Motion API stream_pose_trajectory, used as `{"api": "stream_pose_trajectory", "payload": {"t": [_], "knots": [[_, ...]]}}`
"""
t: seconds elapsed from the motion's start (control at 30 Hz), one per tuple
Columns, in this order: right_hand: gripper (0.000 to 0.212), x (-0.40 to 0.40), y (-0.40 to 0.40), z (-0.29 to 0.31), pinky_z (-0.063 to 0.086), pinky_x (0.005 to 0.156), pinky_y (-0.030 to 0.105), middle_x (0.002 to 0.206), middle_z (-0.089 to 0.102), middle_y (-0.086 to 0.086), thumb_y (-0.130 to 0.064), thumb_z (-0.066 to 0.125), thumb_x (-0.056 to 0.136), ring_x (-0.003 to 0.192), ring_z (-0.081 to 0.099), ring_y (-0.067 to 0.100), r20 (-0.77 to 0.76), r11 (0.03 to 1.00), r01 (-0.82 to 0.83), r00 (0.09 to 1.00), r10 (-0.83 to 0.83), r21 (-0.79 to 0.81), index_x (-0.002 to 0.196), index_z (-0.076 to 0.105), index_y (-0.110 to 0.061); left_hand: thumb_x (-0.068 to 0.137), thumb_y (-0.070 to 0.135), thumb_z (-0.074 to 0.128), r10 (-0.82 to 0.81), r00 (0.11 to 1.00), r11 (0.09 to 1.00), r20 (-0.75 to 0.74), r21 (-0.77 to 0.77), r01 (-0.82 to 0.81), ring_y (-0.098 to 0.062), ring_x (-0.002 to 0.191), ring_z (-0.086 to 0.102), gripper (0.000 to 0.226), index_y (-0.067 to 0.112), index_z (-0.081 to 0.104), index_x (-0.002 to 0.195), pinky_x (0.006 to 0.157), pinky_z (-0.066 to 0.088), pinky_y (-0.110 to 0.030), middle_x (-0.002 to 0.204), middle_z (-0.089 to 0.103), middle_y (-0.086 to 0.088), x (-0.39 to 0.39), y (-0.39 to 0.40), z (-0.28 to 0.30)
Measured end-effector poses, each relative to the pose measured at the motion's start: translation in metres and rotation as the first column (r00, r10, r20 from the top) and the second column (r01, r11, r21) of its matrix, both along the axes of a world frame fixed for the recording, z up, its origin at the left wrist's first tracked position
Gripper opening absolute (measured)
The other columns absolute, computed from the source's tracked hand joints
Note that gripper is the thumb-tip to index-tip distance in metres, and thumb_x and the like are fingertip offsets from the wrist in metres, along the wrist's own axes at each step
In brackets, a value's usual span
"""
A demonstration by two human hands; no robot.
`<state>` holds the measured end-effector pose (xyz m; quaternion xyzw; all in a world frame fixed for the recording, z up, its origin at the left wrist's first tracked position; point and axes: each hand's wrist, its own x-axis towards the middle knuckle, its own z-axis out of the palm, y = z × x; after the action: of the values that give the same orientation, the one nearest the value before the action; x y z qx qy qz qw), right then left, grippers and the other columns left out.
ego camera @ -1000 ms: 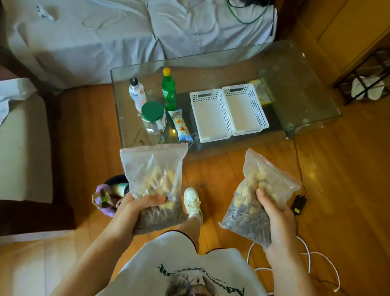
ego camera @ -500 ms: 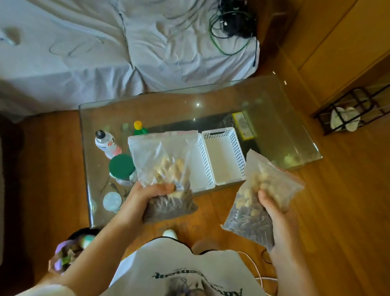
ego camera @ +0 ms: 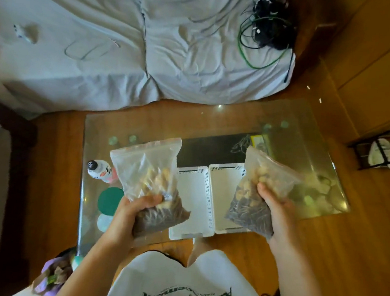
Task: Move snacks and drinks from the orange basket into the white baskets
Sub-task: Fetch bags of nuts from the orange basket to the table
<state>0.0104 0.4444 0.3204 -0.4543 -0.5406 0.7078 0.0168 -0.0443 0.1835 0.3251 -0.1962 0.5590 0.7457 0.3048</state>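
Snack bags: two clear zip bags, left bag (ego camera: 149, 184) above the left white basket (ego camera: 194, 202), right bag (ego camera: 259, 196) above the right white basket (ego camera: 224, 197).
Left hand (ego camera: 126, 215): grip closed around left bag's lower end.
Right hand (ego camera: 276, 209): grip closed on right bag.
Baskets: side by side, touching, on glass tabletop (ego camera: 215, 123).

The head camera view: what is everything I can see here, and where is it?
zip bags of snacks: 2, clear, one in the left hand, one in the right, both held over the table
white baskets: 2, side by side on the glass table, left, right
glass table: 1, clear, on a wooden floor
bottle: 1, white, table's left end
lid: 1, green, near the bottle
cables: black and green tangle, on the grey sheet
sheet: grey, beyond the table
left hand: gripping a bag
right hand: gripping a bag
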Motion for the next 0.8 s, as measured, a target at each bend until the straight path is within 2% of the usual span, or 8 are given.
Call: {"api": "stream_pose_trajectory", "payload": {"t": [0.1, 0.2, 0.33, 0.43, 0.5, 0.63, 0.7, 0.8], "knots": [[0.045, -0.056, 0.019, -0.016, 0.052, 0.089, 0.047, 0.105, 0.069, 0.006, -0.039, 0.073, 0.069, 0.098, 0.065, 0.026, 0.015, 0.994, -0.109, 0.994, 0.109, 0.020, 0.108, 0.062, -0.020, 0.043, 0.024, 0.074, 0.046, 0.999, 0.997, 0.018, -0.067, -0.045, -0.018, 0.064, 0.072, 0.056, 0.018, 0.063, 0.097, 0.049, 0.054, -0.025, 0.074, 0.074, -0.002, -0.040, 0.023, -0.014], [0.032, -0.111, 0.036, -0.040, 0.053, 0.087, 0.043, 0.102, 0.069, 0.003, -0.037, 0.071, 0.074, 0.097, 0.066, 0.022, 0.008, 0.966, -0.242, 0.970, 0.242, 0.089, 0.102, 0.063, -0.025, 0.041, 0.030, 0.076, 0.105, 0.994, 0.987, 0.033, -0.123, -0.100, -0.019, 0.066, 0.073, 0.051, 0.021, 0.070, 0.090, 0.053, 0.054, -0.029, 0.077, 0.075, -0.003, -0.082, 0.052, -0.043], [0.011, -0.175, 0.050, -0.095, 0.050, 0.071, 0.022, 0.088, 0.066, -0.014, -0.033, 0.069, 0.078, 0.086, 0.063, 0.005, 0.026, 0.923, -0.342, 0.939, 0.343, 0.178, 0.084, 0.059, -0.032, 0.041, 0.037, 0.078, 0.151, 0.985, 0.967, 0.088, -0.222, -0.129, -0.026, 0.083, 0.071, 0.058, 0.022, 0.070, 0.096, 0.067, 0.054, -0.034, 0.091, 0.074, -0.009, -0.135, 0.090, -0.098], [0.012, -0.213, 0.054, -0.153, 0.043, 0.063, 0.012, 0.082, 0.062, -0.024, -0.038, 0.068, 0.078, 0.077, 0.059, -0.005, 0.082, 0.898, -0.396, 0.918, 0.387, 0.191, 0.080, 0.057, -0.036, 0.039, 0.042, 0.077, 0.158, 0.982, 0.947, 0.103, -0.299, -0.121, -0.024, 0.085, 0.069, 0.075, 0.017, 0.063, 0.107, 0.060, 0.054, -0.027, 0.096, 0.071, -0.010, -0.170, 0.108, -0.146], [0.012, -0.232, 0.053, -0.196, 0.044, 0.064, 0.014, 0.084, 0.063, -0.021, -0.039, 0.068, 0.078, 0.080, 0.060, -0.003, 0.107, 0.882, -0.435, 0.900, 0.422, 0.181, 0.082, 0.057, -0.035, 0.046, 0.036, 0.079, 0.155, 0.982, 0.942, 0.111, -0.317, -0.113, -0.021, 0.083, 0.067, 0.069, 0.015, 0.061, 0.109, 0.060, 0.052, -0.025, 0.093, 0.070, -0.006, -0.192, 0.113, -0.182], [0.014, -0.254, 0.046, -0.275, 0.038, 0.060, 0.010, 0.084, 0.060, -0.020, -0.043, 0.065, 0.080, 0.078, 0.057, -0.004, 0.166, 0.855, -0.500, 0.862, 0.478, 0.139, 0.083, 0.054, -0.035, 0.074, 0.017, 0.074, 0.161, 0.976, 0.924, 0.146, -0.370, -0.097, -0.011, 0.076, 0.061, 0.027, 0.023, 0.057, 0.094, 0.055, 0.046, -0.018, 0.085, 0.064, 0.003, -0.222, 0.112, -0.255], [0.019, -0.260, 0.042, -0.309, 0.039, 0.063, 0.012, 0.087, 0.060, -0.018, -0.044, 0.065, 0.079, 0.081, 0.057, -0.003, 0.184, 0.843, -0.525, 0.845, 0.502, 0.117, 0.090, 0.055, -0.032, 0.075, 0.017, 0.073, 0.138, 0.979, 0.905, 0.147, -0.421, -0.064, -0.010, 0.078, 0.059, 0.029, 0.024, 0.055, 0.096, 0.058, 0.046, -0.020, 0.086, 0.062, 0.005, -0.233, 0.107, -0.288], [0.027, -0.267, 0.036, -0.345, 0.042, 0.068, 0.015, 0.088, 0.059, -0.017, -0.046, 0.065, 0.078, 0.082, 0.055, -0.002, 0.223, 0.803, -0.589, 0.797, 0.561, 0.088, 0.096, 0.054, -0.030, 0.075, 0.018, 0.073, 0.039, 0.986, 0.863, 0.160, -0.503, 0.048, -0.017, 0.087, 0.061, 0.037, 0.021, 0.051, 0.105, 0.080, 0.051, -0.034, 0.093, 0.062, 0.002, -0.241, 0.099, -0.325]]}}
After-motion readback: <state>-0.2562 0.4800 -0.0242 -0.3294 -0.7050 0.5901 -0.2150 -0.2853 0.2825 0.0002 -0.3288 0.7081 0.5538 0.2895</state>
